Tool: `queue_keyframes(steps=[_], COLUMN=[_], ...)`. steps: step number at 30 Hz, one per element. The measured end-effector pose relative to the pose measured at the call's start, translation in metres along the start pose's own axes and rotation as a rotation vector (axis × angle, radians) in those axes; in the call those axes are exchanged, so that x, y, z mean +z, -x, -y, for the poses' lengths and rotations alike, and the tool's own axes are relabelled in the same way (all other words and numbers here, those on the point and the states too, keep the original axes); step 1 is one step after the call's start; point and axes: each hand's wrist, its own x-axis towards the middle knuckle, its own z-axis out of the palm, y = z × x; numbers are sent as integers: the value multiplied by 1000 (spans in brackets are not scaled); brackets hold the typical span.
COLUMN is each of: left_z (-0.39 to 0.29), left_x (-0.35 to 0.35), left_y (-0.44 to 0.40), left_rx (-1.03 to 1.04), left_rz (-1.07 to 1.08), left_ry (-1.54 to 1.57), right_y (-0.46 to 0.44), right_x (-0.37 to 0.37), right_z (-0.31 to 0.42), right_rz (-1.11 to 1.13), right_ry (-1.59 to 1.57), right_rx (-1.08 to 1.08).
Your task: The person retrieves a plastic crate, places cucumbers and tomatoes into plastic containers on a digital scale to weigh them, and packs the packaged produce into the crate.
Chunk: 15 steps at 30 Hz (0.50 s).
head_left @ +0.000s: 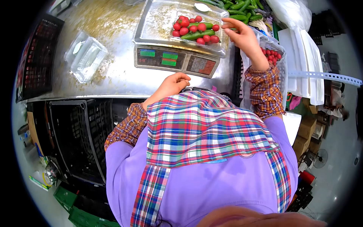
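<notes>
A digital scale [141,58] with lit green displays stands on the metal table. On its pan [147,30] sits a clear plastic tray [220,47] holding several red cherry tomatoes [184,23] and green cucumbers [192,36]. My right hand [242,37] is beside the tray's right end, fingers extended and apart, with nothing visible in them. I cannot tell whether its fingertips touch the tray. Near the table's front edge, just below the scale's keypad [202,65], my left hand [172,86] rests with its fingers curled together and nothing showing in them.
Clear empty plastic containers [85,56] lie left of the scale. A black crate [39,56] stands at the table's left end, another black crate [77,140] below. To the right are a lined crate of tomatoes [270,56] and white foam boards [308,68]. Cucumbers [242,7] lie behind.
</notes>
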Motion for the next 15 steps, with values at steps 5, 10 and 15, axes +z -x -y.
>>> queue_keyframes(steps=[5, 10, 15], left_z=[5, 7, 9], left_x=[-1, -4, -2], left_y=[-1, 2, 0], left_rx=[18, 28, 22], left_rz=[19, 21, 20], left_ry=[25, 50, 37], right_y=[8, 10, 1], right_x=[-14, -8, 17], right_z=[-10, -14, -7], right_rz=[-3, -64, -38], right_ry=[130, 340, 590], right_rx=[94, 32, -207])
